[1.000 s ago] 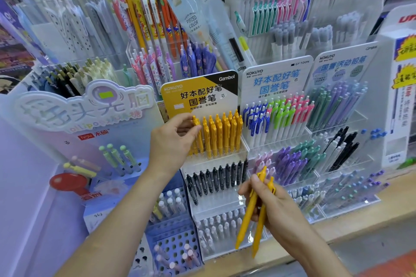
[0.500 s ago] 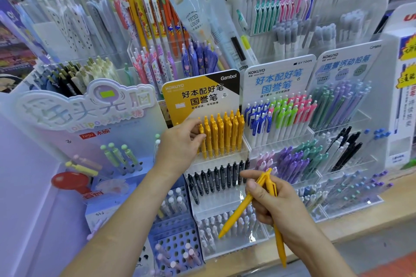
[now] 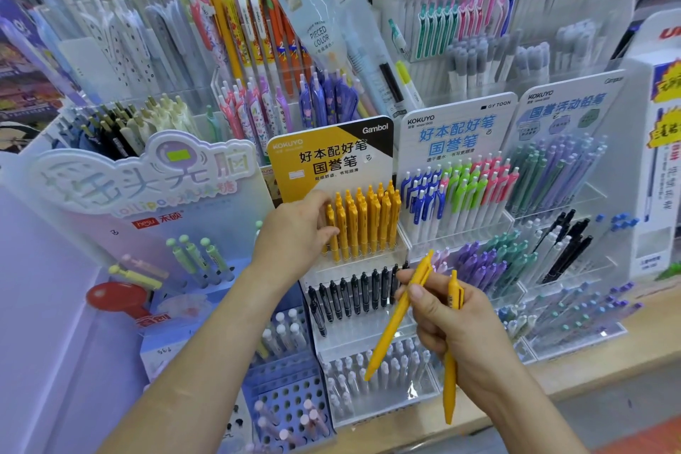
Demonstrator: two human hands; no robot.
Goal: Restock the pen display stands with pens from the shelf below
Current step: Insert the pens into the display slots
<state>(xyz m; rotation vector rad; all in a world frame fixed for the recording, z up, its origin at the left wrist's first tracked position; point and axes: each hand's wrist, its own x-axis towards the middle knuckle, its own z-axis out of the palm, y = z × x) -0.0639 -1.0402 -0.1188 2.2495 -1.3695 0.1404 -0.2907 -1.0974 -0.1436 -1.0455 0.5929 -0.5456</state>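
A tiered clear stand (image 3: 353, 269) with a yellow Kokuyo header card (image 3: 328, 158) holds a top row of yellow pens (image 3: 365, 225), a row of black pens (image 3: 353, 293) below and white pens at the bottom. My left hand (image 3: 294, 236) rests against the left end of the yellow row, fingers touching the leftmost pens. My right hand (image 3: 453, 321) holds two loose yellow pens: one pinched between thumb and fingertips (image 3: 394, 324), slanting down-left, the other (image 3: 450, 380) hanging nearly upright inside the palm.
Right of the yellow stand are two more Kokuyo stands (image 3: 457, 195) with blue, green, pink, purple and black pens. A lilac lollipop-pen display (image 3: 147, 195) stands left, a blue holed rack (image 3: 291, 398) below. Taller pen racks fill the back. A wooden shelf edge (image 3: 589, 361) runs along the front.
My right hand has spread the two yellow pens apart, one swinging out to the lower left. My left hand has slid slightly right along the yellow row.
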